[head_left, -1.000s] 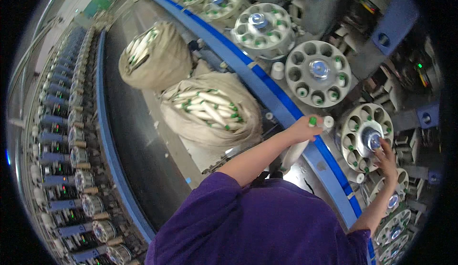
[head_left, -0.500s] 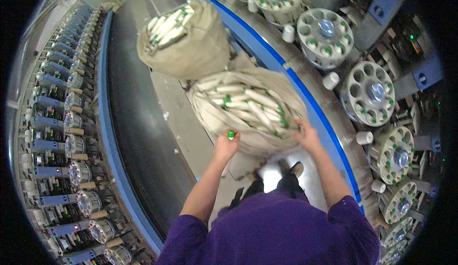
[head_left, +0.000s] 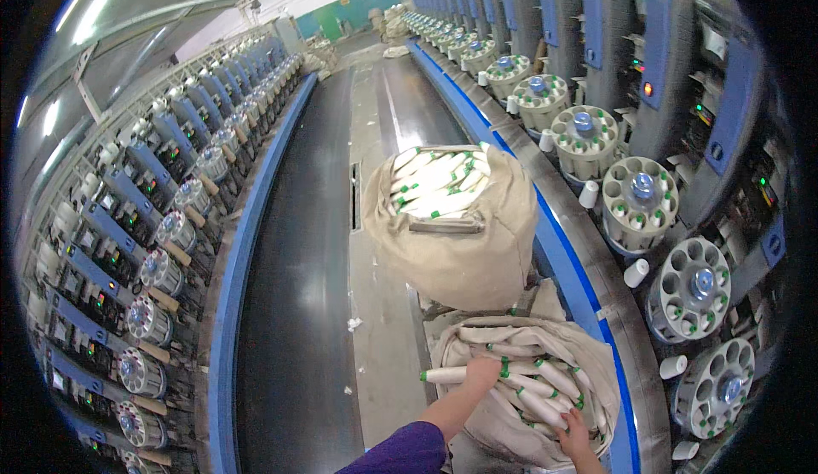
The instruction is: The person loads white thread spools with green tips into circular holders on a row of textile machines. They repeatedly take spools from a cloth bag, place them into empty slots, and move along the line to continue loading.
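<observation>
My left hand (head_left: 482, 374) is closed around a white yarn bobbin (head_left: 446, 375), whose green end sticks out to the left. It is over the left part of an open cloth sack (head_left: 603, 363) full of similar bobbins with green ends. Lower right, my right hand (head_left: 578, 436) has its fingers on the near end of another white bobbin (head_left: 540, 407) in the same sack. Its fingertips are partly hidden against the yarn.
Beyond it stands a second full cloth sack (head_left: 503, 257) with a dark bar across its front. Winding machines line both sides, with round bobbin magazines (head_left: 641, 205) on the right. A blue rail (head_left: 626, 389) runs along the right; a dark floor strip (head_left: 294, 303) lies left.
The view has tilted up toward the far aisle, so the sacks sit lower right. My left hand has moved in over the sack, its bobbin now lying sideways. My right hand has moved onto a bobbin.
</observation>
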`<action>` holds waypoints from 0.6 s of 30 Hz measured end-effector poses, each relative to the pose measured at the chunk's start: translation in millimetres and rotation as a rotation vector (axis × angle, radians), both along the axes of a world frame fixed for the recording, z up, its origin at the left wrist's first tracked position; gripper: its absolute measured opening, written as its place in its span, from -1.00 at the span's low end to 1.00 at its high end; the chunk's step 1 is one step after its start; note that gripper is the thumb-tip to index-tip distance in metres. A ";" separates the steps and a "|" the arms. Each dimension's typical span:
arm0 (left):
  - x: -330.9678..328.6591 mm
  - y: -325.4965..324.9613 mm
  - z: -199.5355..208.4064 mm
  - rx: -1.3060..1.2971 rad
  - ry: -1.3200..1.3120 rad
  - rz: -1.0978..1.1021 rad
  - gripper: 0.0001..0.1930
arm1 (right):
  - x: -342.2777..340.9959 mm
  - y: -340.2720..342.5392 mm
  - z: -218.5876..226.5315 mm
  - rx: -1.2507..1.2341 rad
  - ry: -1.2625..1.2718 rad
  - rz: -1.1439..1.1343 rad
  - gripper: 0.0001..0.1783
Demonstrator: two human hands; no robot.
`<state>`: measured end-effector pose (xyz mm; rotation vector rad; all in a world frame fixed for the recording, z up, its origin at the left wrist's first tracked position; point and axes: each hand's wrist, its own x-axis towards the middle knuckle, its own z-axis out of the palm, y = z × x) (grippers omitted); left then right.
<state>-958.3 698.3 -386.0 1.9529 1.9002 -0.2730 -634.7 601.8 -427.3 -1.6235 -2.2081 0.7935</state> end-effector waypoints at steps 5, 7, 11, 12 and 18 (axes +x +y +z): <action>-36.9 20.1 34.3 0.090 -0.396 -0.017 -0.71 | -25.2 46.0 68.7 -0.208 0.323 -0.486 -0.66; -61.4 17.1 61.4 0.305 -0.678 -0.030 -0.69 | -54.9 70.8 115.2 -0.098 0.586 -0.566 -0.77; -140.9 -4.6 105.9 0.300 -1.354 0.137 -0.71 | -153.9 95.4 190.6 0.061 0.854 -0.456 -0.73; -171.9 -9.4 110.8 0.181 -1.349 0.241 -0.71 | -190.2 95.0 194.8 -0.037 0.924 -0.513 -0.71; -364.8 -67.7 101.0 0.033 -1.422 0.729 -0.78 | -420.6 69.0 147.6 -0.796 1.128 -0.685 -0.56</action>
